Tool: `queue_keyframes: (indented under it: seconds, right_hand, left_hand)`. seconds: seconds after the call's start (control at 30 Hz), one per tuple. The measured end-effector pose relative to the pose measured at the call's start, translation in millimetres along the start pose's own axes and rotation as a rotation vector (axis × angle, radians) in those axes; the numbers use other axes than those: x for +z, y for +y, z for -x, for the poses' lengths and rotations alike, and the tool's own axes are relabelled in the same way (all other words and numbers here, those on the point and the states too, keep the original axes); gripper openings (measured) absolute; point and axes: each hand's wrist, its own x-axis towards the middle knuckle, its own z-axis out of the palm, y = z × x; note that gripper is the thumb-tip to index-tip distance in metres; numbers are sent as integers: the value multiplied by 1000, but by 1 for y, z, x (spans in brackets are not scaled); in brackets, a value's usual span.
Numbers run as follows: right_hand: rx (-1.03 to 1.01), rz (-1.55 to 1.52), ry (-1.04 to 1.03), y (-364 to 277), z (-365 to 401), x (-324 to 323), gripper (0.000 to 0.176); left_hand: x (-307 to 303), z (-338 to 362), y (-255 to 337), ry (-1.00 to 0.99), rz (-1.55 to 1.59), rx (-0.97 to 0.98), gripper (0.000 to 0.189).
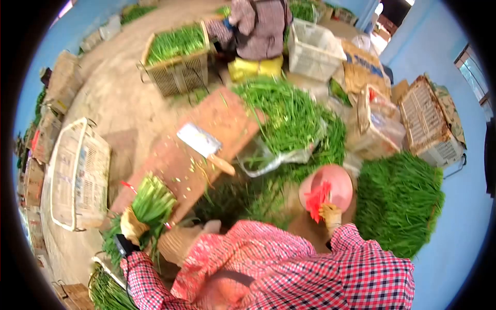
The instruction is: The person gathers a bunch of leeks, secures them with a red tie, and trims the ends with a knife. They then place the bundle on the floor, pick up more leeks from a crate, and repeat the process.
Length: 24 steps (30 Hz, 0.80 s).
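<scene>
My left hand (133, 226), in a tan glove, is closed around a bundle of green chives (154, 199) at the near end of a reddish board (155, 165). The pale cut ends point away from me. Bits of red tie (128, 186) show on both sides of the bundle. At the right, my gloved right hand (330, 213) is closed on red strips (318, 200) over a round pink stool or basin (338, 181); its fingertips are partly hidden. A cleaver (199, 140) with a wooden handle lies on the board, with green and yellow scraps around it.
Loose chives (281, 113) are heaped beyond the board. Stacked chives (400, 201) stand at right. A white crate (80, 175) is at left, and a chive-filled crate (178, 67) is further off. Another person (261, 28) sits on a yellow sack (256, 67). More crates (315, 49) line the right.
</scene>
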Motion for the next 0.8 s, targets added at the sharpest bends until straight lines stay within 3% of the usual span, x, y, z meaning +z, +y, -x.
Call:
queue_keyframes:
  seconds: [0.03, 0.07, 0.13, 0.17, 0.2, 0.27, 0.33, 0.37, 0.4, 0.47, 0.53, 0.57, 0.6, 0.63, 0.67, 0.7, 0.73, 0.8]
  right_hand:
    - [34, -25, -34, -1, -21, -8, 12]
    - [-150, 657, -264, -24, -30, -6, 19]
    - [-532, 2042, -657, -70, -41, -4, 36]
    - [-271, 1959, -634, -59, -59, -16, 37]
    - [-6, 1853, -611, -29, -75, -36, 39]
    - [116, 1815, -561, -22, -69, -31, 38]
    - [-178, 1988, -499, -88, -31, 40, 35]
    - [-393, 1824, -450, -120, -8, 72, 28]
    - [-510, 1879, -495, -111, -16, 90, 23]
    - [-961, 1751, -569, -86, -37, 129, 15]
    - [-1335, 905, -736, -149, 15, 225, 12]
    - [-1110, 987, -778, -159, 37, 261, 24]
    - [-756, 1103, -785, -173, 64, 299, 35]
    - [-828, 1106, -854, -178, 79, 328, 41]
    - [-1010, 1084, -929, -170, 82, 352, 27]
    - [-1288, 540, -928, -159, 93, 380, 9]
    - [-1236, 629, -1139, -158, 98, 400, 26]
    - [-1440, 611, -1196, -141, 111, 433, 31]
  left_hand:
    - [-22, -1, 38, -5, -142, 43, 111]
    - [-18, -10, 36, -154, -84, -98, 116]
    - [-2, -3, 25, 46, -334, 128, 118]
    - [18, -12, -1, -97, -175, -95, 118]
    - [-19, -6, 48, -87, -222, -100, 116]
    - [-25, -2, 53, -65, -148, -71, 116]
    - [-11, -6, 32, -5, -114, -39, 115]
    - [7, -5, 10, 21, -95, -35, 115]
    - [-1, -6, 23, 35, -74, -28, 108]
    - [-17, -9, 46, 62, -8, 33, 96]
    - [-31, -1, 62, 37, 27, 20, 84]
    - [-39, 4, 68, 10, 27, -3, 78]
    - [-46, 6, 73, -15, 27, -26, 71]
    - [-50, 3, 77, -39, 28, -44, 65]
    - [-53, 2, 79, -53, 31, -55, 59]
    - [-57, -2, 85, -77, 29, -69, 53]
    - [-44, -8, 72, -29, 4, -12, 58]
    - [-38, -9, 70, -26, -38, 8, 69]
